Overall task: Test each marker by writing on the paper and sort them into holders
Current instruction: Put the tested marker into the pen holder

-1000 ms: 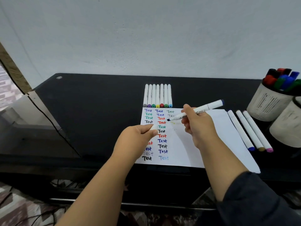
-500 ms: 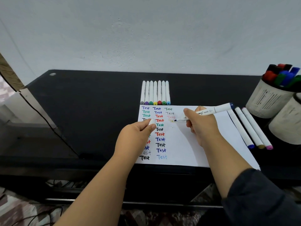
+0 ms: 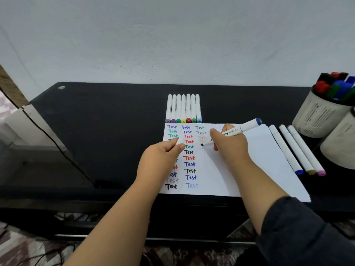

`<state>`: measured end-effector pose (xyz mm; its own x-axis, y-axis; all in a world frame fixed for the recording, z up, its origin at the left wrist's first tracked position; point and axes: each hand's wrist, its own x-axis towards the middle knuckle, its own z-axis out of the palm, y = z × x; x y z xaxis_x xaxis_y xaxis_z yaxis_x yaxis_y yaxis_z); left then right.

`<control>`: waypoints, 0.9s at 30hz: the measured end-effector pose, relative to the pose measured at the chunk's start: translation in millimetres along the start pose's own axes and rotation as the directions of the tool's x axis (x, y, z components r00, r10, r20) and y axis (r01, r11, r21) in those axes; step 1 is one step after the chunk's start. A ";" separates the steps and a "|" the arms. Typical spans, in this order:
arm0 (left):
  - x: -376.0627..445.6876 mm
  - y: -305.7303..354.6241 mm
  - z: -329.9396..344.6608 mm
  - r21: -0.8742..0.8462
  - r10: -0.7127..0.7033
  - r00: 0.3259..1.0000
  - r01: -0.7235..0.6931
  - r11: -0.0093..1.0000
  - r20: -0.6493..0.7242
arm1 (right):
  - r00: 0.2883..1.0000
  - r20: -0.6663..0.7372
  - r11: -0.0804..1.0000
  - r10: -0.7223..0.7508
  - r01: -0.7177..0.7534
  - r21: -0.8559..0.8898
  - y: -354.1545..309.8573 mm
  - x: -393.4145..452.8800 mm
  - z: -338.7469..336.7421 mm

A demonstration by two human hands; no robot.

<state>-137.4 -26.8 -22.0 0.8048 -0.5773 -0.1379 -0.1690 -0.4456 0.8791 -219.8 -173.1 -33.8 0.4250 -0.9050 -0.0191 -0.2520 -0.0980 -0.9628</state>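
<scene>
A black desk (image 3: 107, 120) is lying under a pale wall (image 3: 172, 35) and is filling the middle of the view. On it, a white paper (image 3: 249, 169) is sitting near the front edge, and rows of the word "Test" in many colours are covering its left part. At about 2 o'clock from the paper, two pale holders are standing close together: the farther holder (image 3: 318, 116) is carrying markers with red, blue, green and black caps, and the nearer holder (image 3: 340, 144) is partly cut by the frame edge. The right hand (image 3: 230, 146) is resting on the paper, its fingers clamped around a white marker (image 3: 236, 130); the dark tip is touching the sheet and the blue end is pointing toward 2 o'clock. The left hand (image 3: 161, 156) is lying over the left column, pinching a white cap (image 3: 180, 141) between thumb and forefinger. At 12 o'clock from the paper, seven capped markers (image 3: 183, 108) are lying side by side. At 3 o'clock, three more markers (image 3: 295, 148) are lying parallel beside the sheet.
</scene>
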 end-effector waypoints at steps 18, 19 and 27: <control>-1.5 -1.8 -1.2 0.045 0.030 1.000 -0.029 0.999 -0.009 | 0.999 0.042 1.000 -0.003 0.004 -0.022 3.2 0.9 -0.8; -1.5 -1.3 -0.7 0.050 0.034 0.999 -0.034 0.998 -0.007 | 0.999 0.048 1.000 -0.003 0.004 -0.018 3.0 1.1 -1.1; 0.4 -4.1 0.6 0.054 0.041 0.999 -0.040 0.998 -0.006 | 0.999 -0.048 0.998 -0.007 0.010 0.058 3.6 1.7 -3.8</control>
<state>-136.7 -25.6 -26.0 0.8005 -0.5910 -0.0993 -0.2319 -0.4582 0.8581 -223.2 -176.6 -36.2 0.3848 -0.9230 0.0006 -0.1971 -0.0828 -0.9769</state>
